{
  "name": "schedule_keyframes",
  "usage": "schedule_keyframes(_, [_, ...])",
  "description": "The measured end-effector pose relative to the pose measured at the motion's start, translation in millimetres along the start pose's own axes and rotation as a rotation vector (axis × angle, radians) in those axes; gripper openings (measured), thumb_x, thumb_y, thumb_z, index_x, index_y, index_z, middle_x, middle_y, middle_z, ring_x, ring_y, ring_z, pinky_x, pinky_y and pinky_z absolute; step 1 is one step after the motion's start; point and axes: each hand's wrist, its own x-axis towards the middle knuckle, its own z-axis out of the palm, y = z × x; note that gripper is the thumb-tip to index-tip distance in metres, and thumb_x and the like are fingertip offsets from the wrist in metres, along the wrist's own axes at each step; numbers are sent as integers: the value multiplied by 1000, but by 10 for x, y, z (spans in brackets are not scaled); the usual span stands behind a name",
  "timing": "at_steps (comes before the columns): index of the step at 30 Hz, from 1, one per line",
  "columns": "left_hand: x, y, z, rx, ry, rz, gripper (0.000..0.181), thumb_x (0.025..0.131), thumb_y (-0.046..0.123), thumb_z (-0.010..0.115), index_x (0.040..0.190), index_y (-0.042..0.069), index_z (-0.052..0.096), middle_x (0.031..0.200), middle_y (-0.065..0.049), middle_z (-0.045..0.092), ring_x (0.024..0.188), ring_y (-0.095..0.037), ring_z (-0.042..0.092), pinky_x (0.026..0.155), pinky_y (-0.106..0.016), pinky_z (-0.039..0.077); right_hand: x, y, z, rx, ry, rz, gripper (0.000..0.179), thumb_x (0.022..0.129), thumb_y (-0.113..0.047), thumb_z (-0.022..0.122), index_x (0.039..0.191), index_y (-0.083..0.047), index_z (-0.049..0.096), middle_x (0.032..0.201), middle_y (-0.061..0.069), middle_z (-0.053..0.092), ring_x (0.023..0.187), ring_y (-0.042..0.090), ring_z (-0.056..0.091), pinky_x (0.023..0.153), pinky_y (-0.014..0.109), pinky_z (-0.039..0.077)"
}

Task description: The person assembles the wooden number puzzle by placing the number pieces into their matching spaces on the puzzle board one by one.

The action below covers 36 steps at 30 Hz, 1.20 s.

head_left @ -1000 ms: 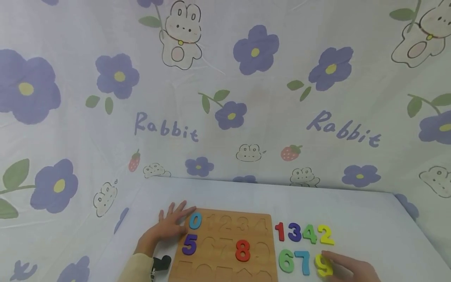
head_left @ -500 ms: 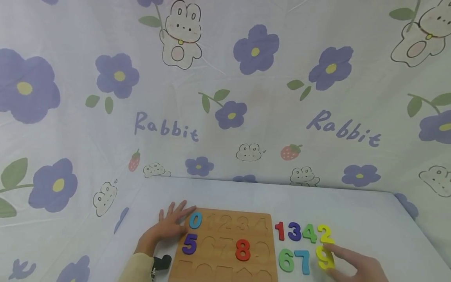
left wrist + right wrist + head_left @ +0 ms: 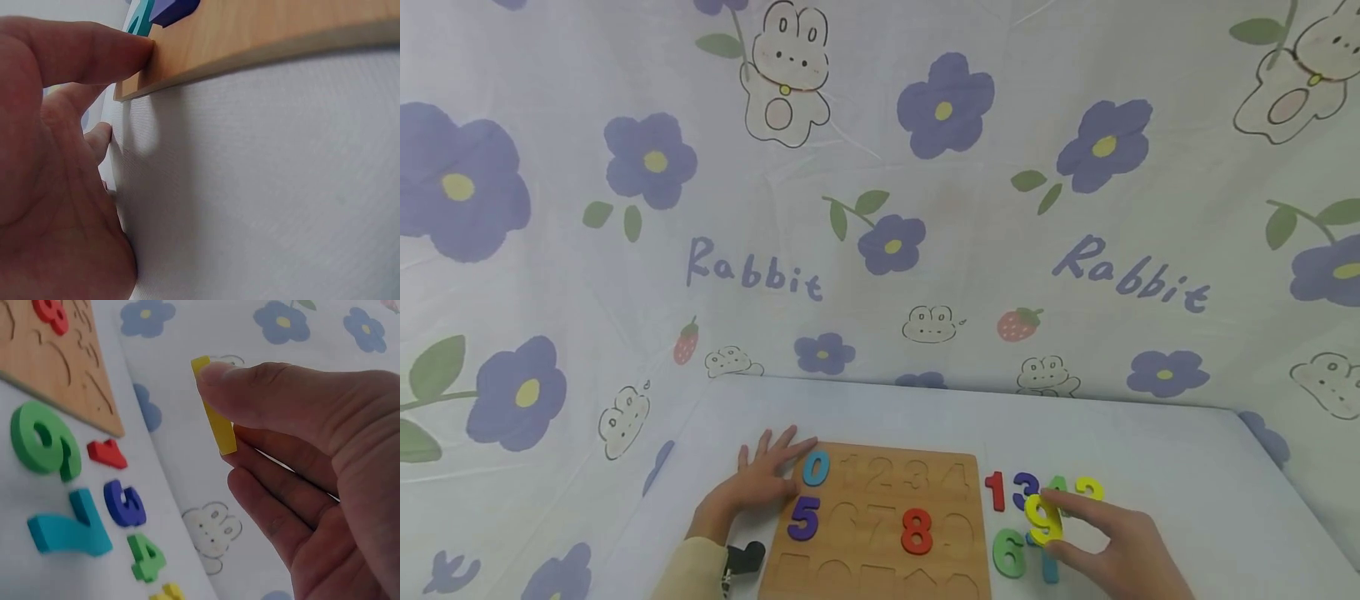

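Observation:
My right hand [image 3: 1123, 542] pinches a yellow number 9 [image 3: 1043, 521] between thumb and fingers, held above the blue 7 [image 3: 1049, 567] and beside the green 6 [image 3: 1008, 553]. In the right wrist view the 9 [image 3: 215, 419] is seen edge-on, off the table. My left hand [image 3: 758, 482], fingers spread, rests at the upper left corner of the wooden number board [image 3: 872, 575], its thumb on the edge. A blue 0 [image 3: 816, 468], a purple 5 [image 3: 803, 520] and a red 8 [image 3: 917, 532] sit on the board, among bare outlined recesses.
Right of the board lie a red 1 [image 3: 995, 492], a purple 3 [image 3: 1025, 487], a green 4 [image 3: 1058, 485] and a yellow 2 [image 3: 1090, 489], the last two partly hidden by my right hand. A patterned curtain [image 3: 865, 333] hangs behind the white table [image 3: 1217, 475].
My right hand has lifted the yellow 9 from the table and carried it left, over the blue 7. My left hand and the board have stayed in place.

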Motion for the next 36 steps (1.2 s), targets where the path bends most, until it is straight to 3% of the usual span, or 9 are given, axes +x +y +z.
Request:
schedule_keyframes(10, [-50,60,-41,-28,-1,21,81,86,24,71,164,34,52,183,-20,19,166,-59,-7,123,-83,-16,152,-259,209,94,-29,-76,57,84,-28,95,138,-24,77,131,-5,80,123,25,75,107,57,60])
schedule_keyframes(15, [-68,78,-52,-62,2,51,80,84,25,73,162,32,55,181,-23,21,164,-63,-7,120,-86,-19,219,-302,363,116,-55,-84,53,85,-27,94,135,-25,78,134,-4,79,126,28,75,108,56,60])
schedule_keyframes(21, [-9,5,5,-11,11,12,81,86,23,73,163,35,53,183,-18,21,167,-57,-6,124,-83,-15,289,-317,552,122,-84,-88,55,81,-27,97,134,-24,79,132,-6,80,127,27,74,107,55,61])
schedule_keyframes(26, [10,-39,29,-6,24,25,79,87,23,73,162,36,54,182,-19,21,166,-60,-5,123,-85,-15,321,-317,679,134,-106,-121,53,81,-22,97,132,-21,80,132,-3,81,124,27,74,104,52,63])
schedule_keyframes(36, [-140,219,-124,-66,-24,12,80,85,19,73,163,24,54,182,-23,20,166,-60,-8,123,-83,-19,410,-266,886,124,-183,-146,50,85,-22,94,133,-19,79,132,0,81,124,30,74,104,56,62])
